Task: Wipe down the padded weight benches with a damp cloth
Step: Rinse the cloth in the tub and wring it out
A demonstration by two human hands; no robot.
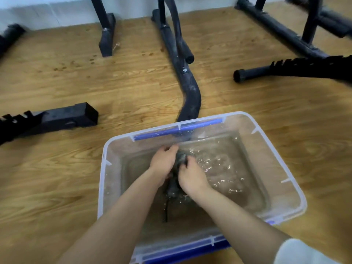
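While over the tub (104, 168) water, we have left hand (162, 162) and right hand (192, 178) fingers clamped on the cloth (181, 158).

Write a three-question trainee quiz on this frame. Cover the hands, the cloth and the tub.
1. What do the left hand and the right hand grip between them?
2. The clear plastic tub holds: A) dry sand B) water C) folded towels.
3. True or false: a padded bench is being wiped at this moment.

Key
1. The dark cloth, bunched between both hands.
2. B
3. False: both hands are over the tub with the cloth.
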